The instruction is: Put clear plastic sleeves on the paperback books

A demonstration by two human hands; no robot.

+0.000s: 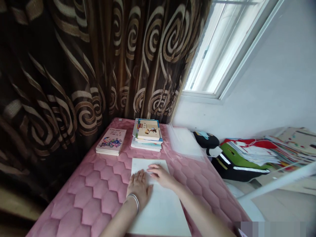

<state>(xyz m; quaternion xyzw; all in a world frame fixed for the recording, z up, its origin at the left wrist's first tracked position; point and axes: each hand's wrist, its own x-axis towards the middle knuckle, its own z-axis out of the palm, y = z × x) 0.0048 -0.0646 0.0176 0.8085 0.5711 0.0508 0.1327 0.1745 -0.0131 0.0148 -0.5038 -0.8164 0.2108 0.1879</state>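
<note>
A long whitish sheet point(160, 210) lies on the pink quilted mattress point(98, 194), stretching away from me; whether it is loose paper or an opened book I cannot tell. My left hand point(140, 188), with a silver bangle at the wrist, rests flat on the sheet's left side, fingers stretched forward. Beside it, my right hand point(161, 176) touches the upper part of the sheet. Its fingers point left and are slightly bent and apart, with nothing visible in them.
Toward the far edge lie a book stack point(148, 131) and a low pile of riddle books point(111, 141). Clear plastic sheets point(186, 143) are at the back right. Past the bed's right edge are a green-and-black bag point(234, 158) and papers point(256, 153). A patterned curtain point(148, 49) hangs behind.
</note>
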